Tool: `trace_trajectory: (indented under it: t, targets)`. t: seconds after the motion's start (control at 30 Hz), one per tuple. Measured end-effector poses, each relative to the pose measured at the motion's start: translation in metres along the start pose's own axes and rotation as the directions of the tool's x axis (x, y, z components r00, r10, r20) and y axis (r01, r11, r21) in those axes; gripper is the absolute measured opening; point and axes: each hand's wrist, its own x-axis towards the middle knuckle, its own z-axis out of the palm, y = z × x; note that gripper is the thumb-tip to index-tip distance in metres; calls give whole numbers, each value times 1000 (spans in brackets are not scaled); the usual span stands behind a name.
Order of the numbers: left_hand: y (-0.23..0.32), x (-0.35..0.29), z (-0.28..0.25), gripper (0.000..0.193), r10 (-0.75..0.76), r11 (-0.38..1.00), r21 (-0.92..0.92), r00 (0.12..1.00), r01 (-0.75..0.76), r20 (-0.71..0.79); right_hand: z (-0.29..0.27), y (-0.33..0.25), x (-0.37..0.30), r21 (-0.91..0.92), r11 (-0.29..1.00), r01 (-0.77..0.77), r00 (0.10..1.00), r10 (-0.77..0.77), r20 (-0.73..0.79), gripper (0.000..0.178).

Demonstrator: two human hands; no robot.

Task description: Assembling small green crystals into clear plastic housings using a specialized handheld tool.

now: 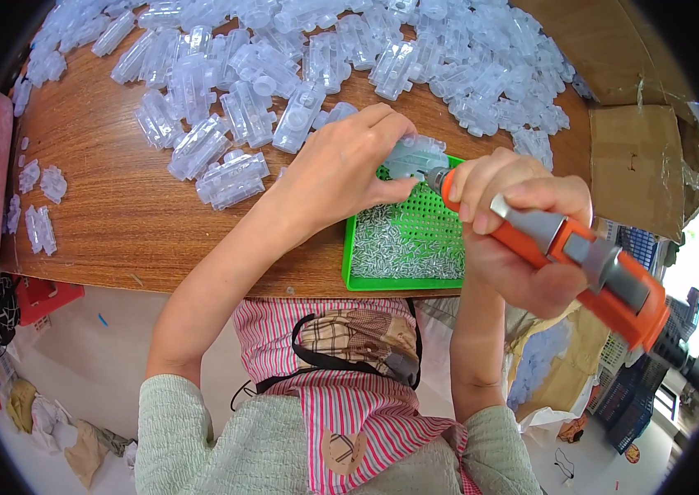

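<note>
My left hand (pixel 358 161) grips a clear plastic housing (pixel 417 155) above the far part of a green tray (pixel 351 247). In my right hand (pixel 523 223) is an orange and grey power screwdriver (pixel 613 285), its fingers wrapped round the body. The driver slants down to the left, and its tip meets or nearly meets the housing; exact contact is hard to make out. Many small silver screws (pixel 391 256) lie in the tray's near part, beside a perforated green surface (pixel 432 219).
Clear plastic housings (pixel 230 177) spread over the wooden table (pixel 110 214), heaped at the back. A few small clear pieces (pixel 40 229) lie at the left. Cardboard boxes (pixel 634 165) stand at the right edge. Below the table at right, a bag (pixel 543 359) holds clear parts.
</note>
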Motion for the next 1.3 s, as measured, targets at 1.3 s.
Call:
trace_trajectory:
  t: [1.3]
  targets:
    - [-1,2,2,41,36,999,18,999,-36,-18,-20,-19,-48,12,969,-248,949,245,-200,57]
